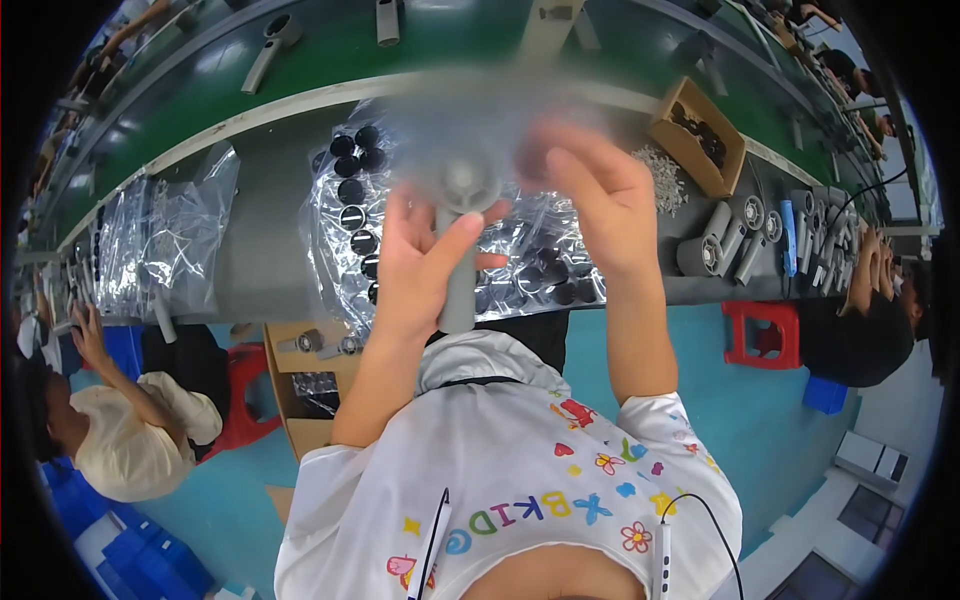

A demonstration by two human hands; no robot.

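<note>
My left hand is wrapped around the handle of a grey hair dryer housing. Its round open head, with spokes inside, points away from me at the top. To the right of that head is my right hand, raised with thumb and fingers brought together at a dark round piece. A hazy smear over the upper middle blurs this piece and the fingertips. Under both hands lies clear plastic wrap. Black round caps stand on it in a column left of my left hand, with several more below my right hand.
An open cardboard box with dark parts stands at the back right, beside a pile of small pale pieces. Grey housings and a blue tool lie right. Beyond runs a green conveyor. Co-workers sit on both sides.
</note>
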